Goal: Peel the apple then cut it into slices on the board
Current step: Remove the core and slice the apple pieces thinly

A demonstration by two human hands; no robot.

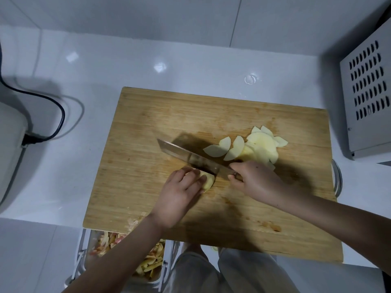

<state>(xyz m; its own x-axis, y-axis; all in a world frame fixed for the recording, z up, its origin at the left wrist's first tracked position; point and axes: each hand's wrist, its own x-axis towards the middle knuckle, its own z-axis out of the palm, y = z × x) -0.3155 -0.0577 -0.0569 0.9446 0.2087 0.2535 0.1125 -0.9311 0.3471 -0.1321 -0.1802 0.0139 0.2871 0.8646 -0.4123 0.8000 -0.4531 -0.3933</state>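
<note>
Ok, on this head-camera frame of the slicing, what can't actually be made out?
All in the head view:
- Apple piece: mostly under the left hand, so how much remains is unclear.
- Knife handle: hidden inside the right hand.
- Peel bin: partly covered by the cutting board and the left forearm.
- Vented grey box: cut off by the right edge.
- Slices: overlapped, uncountable.

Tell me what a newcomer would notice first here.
At the middle of the wooden cutting board, the right hand grips a broad steel knife whose blade meets the peeled yellow apple piece under the left hand. Pale apple slices are heaped to the right, and red-and-yellow peelings lie in a bin below the board's near edge.
</note>
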